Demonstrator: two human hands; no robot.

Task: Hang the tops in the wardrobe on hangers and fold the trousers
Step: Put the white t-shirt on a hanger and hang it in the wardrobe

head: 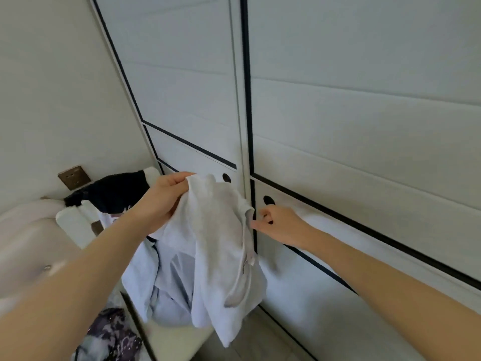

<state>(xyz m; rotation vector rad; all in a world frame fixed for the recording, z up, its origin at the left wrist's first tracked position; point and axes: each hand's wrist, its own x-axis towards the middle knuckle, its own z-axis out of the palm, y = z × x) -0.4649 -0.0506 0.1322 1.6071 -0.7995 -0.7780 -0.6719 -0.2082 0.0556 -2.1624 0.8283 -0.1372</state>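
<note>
**Pale grey top held up before closed wardrobe doors**

Pale grey soft-fabric top (221, 230) hangs in the air in front of the white panelled wardrobe (364, 126), whose doors are closed. The left hand (166, 201) grips it at its upper edge, thumb and fingers bunched round the cloth. The right hand (281, 225) sits at the top's right edge with fingers curled, just below a round dark door recess (268, 200). Whether it pinches the cloth cannot be told. A light blue crumpled garment (166, 282) lies behind and below the top, and a black garment (117, 191) lies further back near a brown wall socket (74, 177).
</note>
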